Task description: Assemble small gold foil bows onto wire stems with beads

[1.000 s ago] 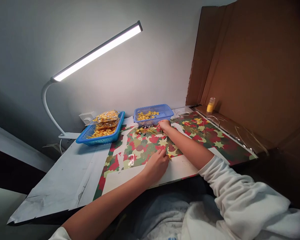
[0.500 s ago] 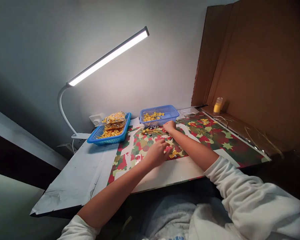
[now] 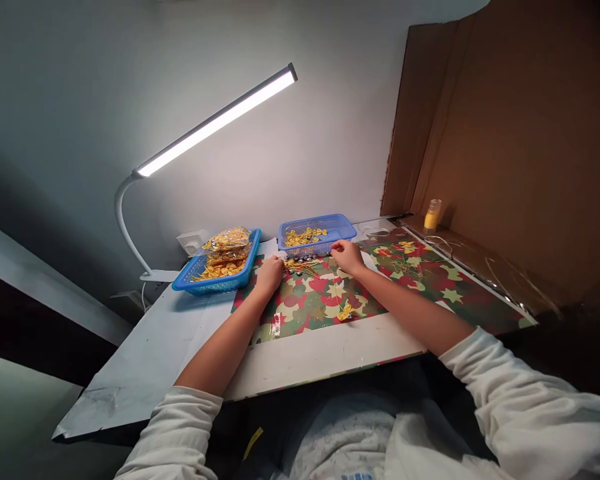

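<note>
Counter [image 3: 145,373], near edge: bare white strip, then patterned red, green and gold wrapping paper [image 3: 430,280] spread flat across the middle.

One small gold bow [image 3: 345,311]: lies alone on the paper near the white strip, between the two forearms, touched by neither hand. Half a second ago the left hand was over this spot; it has since moved away to the far left.

Left hand [image 3: 271,273]: now rests palm down on the paper just in front of the larger basket, fingers together and curled downward; whether they pinch anything cannot be told.

Right hand [image 3: 349,255]: has stayed near the small basket, fingers bent and close together over the paper; a hold cannot be made out.

Heap of gold pieces with dark beads [image 3: 303,264]: between the two hands, just before the small basket.

Small blue basket [image 3: 343,227]: gold bows inside.

Larger blue basket [image 3: 240,273]: to the left, clear bags of gold bows.

Yellow bottle [image 3: 433,215]: upright, far right, at the cardboard wall [image 3: 520,147].

Lamp [image 3: 215,121]: lit, reaching over the baskets.
</note>
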The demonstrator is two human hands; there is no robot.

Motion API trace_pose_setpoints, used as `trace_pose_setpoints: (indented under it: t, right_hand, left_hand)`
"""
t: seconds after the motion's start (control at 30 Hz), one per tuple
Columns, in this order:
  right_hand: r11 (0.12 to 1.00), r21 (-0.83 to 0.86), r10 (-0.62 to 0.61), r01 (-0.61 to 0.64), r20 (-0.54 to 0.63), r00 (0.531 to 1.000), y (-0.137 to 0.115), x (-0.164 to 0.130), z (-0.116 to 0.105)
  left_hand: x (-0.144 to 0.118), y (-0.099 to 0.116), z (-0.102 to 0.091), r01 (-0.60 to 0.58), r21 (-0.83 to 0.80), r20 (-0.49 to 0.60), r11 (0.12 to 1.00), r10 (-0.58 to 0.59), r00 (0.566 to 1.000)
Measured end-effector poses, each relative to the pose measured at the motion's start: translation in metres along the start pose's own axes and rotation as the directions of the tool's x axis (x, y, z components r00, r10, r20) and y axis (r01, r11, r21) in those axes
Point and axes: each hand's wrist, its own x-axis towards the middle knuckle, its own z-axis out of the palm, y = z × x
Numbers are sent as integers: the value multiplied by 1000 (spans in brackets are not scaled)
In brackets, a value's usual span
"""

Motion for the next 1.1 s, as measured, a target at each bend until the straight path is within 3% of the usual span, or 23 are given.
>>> trace_pose_setpoints:
  t: [0.17,0.33,0.5,0.8,1.0,1.1]
  right_hand:
    - [995,98,4,-8,40,999,-1,-12,-11]
    - [987,159,-22,9,77,997,0,-31,-9]
    - [980,193,-69,50,94,993,4,-44,-8]
    - [977,211,-53,38,64,997,7,-43,-13]
    - [979,194,-78,66,53,996,14,-42,-11]
    - [979,184,-102,90,57,993,16,-42,-10]
  left_hand:
    - [2,1,-6,-125,32,-79,992,128,989]
    - [14,9,-9,-271,37,-14,962,272,962]
    - [18,15,-15,-223,26,11,975,222,975]
    - [16,7,-26,-131,72,-19,989,133,991]
    - [16,4,-18,-236,90,15,967,236,972]
    - [16,4,-11,-235,116,17,965,234,972]
